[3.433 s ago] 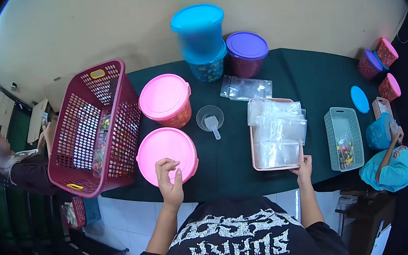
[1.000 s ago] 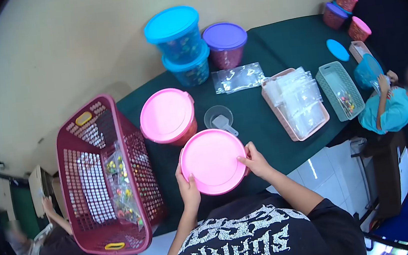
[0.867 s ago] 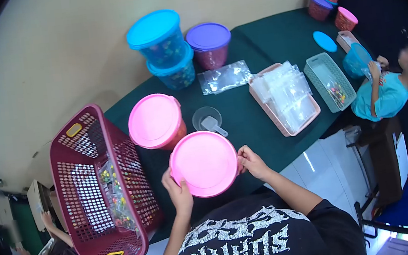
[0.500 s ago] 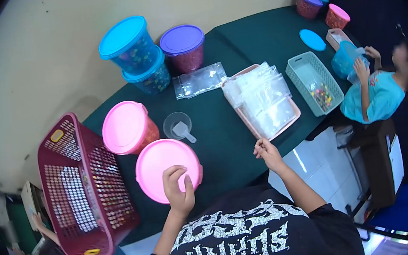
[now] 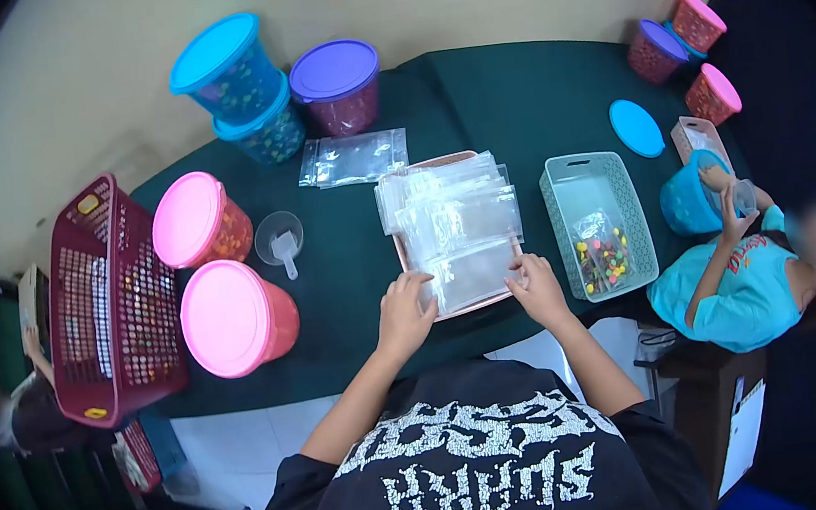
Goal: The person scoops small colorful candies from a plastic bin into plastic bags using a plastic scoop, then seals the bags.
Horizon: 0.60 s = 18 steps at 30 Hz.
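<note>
My left hand (image 5: 404,308) is at the near left corner of a pink tray (image 5: 475,306), thumb and fingers apart at the edge of a clear plastic bag (image 5: 473,276). On the other side of that bag is my right hand (image 5: 539,288), its thumb and forefinger also apart and at the bag's edge. Neither hand visibly grips anything. Several more clear bags (image 5: 446,190) lie stacked and overlapping in the tray. To the right of the tray stands a pale green basket (image 5: 591,169) with filled bags of colourful small items (image 5: 603,258) in its near end.
Pink-lidded tubs (image 5: 224,318), stacked blue tubs (image 5: 220,60), a purple-lidded tub (image 5: 336,82) and a maroon basket (image 5: 111,299) stand left. A clear cup with a scoop (image 5: 284,252) is nearby. On the right, a person in turquoise (image 5: 730,294) reaches into a blue tub (image 5: 686,201).
Both hands have moved to the bag tray; my left came from above the pink lid. The view has turned. The person on the right now has a hand inside the blue tub.
</note>
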Each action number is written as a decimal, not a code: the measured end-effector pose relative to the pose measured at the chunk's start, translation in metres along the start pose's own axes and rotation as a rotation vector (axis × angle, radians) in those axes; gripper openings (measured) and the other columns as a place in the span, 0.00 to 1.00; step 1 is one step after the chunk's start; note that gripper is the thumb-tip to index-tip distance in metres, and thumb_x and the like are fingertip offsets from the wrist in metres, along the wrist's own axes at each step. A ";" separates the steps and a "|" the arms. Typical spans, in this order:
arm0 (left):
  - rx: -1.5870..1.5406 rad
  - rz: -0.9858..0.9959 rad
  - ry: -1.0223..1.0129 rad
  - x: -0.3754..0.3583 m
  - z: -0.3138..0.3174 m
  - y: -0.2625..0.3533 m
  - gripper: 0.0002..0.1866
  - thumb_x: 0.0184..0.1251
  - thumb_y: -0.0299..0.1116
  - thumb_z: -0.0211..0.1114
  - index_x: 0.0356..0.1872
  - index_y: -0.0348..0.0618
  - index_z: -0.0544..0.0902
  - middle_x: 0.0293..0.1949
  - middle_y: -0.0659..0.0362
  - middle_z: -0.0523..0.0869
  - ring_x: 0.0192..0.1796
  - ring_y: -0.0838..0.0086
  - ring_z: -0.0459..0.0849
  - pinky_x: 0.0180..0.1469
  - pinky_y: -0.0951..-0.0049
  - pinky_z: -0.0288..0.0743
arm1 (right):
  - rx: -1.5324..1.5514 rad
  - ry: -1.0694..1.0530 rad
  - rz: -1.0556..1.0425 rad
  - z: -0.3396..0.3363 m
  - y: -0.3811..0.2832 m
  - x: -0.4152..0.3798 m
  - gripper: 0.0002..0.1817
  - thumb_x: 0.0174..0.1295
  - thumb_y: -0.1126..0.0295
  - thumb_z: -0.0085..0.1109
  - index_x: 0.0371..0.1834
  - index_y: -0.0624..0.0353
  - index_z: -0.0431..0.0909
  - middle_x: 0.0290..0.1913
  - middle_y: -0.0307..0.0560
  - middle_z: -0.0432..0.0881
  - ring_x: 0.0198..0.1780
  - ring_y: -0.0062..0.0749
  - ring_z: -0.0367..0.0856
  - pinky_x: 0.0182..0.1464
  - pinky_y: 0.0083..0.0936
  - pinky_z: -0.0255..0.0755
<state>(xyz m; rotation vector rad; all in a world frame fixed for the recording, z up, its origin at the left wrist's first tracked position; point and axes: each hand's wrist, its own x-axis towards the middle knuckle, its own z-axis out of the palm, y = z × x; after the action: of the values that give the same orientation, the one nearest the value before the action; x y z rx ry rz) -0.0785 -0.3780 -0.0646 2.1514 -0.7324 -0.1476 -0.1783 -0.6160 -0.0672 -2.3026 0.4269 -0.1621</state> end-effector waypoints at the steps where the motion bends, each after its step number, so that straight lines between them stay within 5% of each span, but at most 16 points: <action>1: 0.173 0.013 -0.003 0.003 0.007 0.003 0.19 0.56 0.33 0.66 0.49 0.42 0.77 0.49 0.55 0.77 0.51 0.59 0.76 0.53 0.61 0.68 | -0.144 -0.024 -0.012 0.001 0.002 0.005 0.17 0.54 0.67 0.66 0.45 0.58 0.73 0.47 0.46 0.76 0.49 0.38 0.73 0.50 0.35 0.67; 5: 0.345 -0.050 -0.028 0.010 0.033 0.003 0.29 0.51 0.37 0.71 0.57 0.49 0.74 0.57 0.57 0.73 0.57 0.60 0.72 0.56 0.57 0.63 | -0.369 0.078 -0.143 0.016 0.010 0.022 0.29 0.49 0.64 0.70 0.57 0.53 0.71 0.61 0.44 0.70 0.59 0.43 0.68 0.56 0.45 0.63; 9: 0.411 -0.076 -0.035 0.011 0.039 0.003 0.32 0.49 0.37 0.73 0.58 0.50 0.73 0.57 0.58 0.73 0.57 0.62 0.72 0.56 0.57 0.61 | -0.463 0.022 -0.109 0.016 0.009 0.029 0.35 0.48 0.63 0.71 0.61 0.51 0.68 0.63 0.43 0.68 0.58 0.42 0.68 0.57 0.44 0.62; 12: 0.425 -0.120 0.010 0.012 0.041 0.008 0.29 0.49 0.37 0.73 0.56 0.50 0.75 0.56 0.60 0.74 0.56 0.64 0.72 0.55 0.58 0.60 | -0.427 -0.026 -0.118 0.010 0.013 0.034 0.32 0.46 0.62 0.72 0.57 0.51 0.71 0.59 0.41 0.72 0.56 0.40 0.69 0.55 0.41 0.61; 18: 0.275 -0.086 0.179 0.014 0.042 0.009 0.15 0.57 0.33 0.67 0.45 0.48 0.78 0.41 0.61 0.80 0.47 0.67 0.77 0.53 0.62 0.59 | -0.278 -0.042 -0.262 0.005 0.035 0.042 0.13 0.48 0.63 0.71 0.35 0.54 0.80 0.36 0.37 0.82 0.42 0.34 0.75 0.47 0.34 0.60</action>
<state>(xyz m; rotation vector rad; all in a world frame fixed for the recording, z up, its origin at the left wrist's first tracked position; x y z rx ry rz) -0.0854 -0.4193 -0.0829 2.4210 -0.5831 0.1059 -0.1465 -0.6503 -0.0961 -2.6263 0.1300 -0.1931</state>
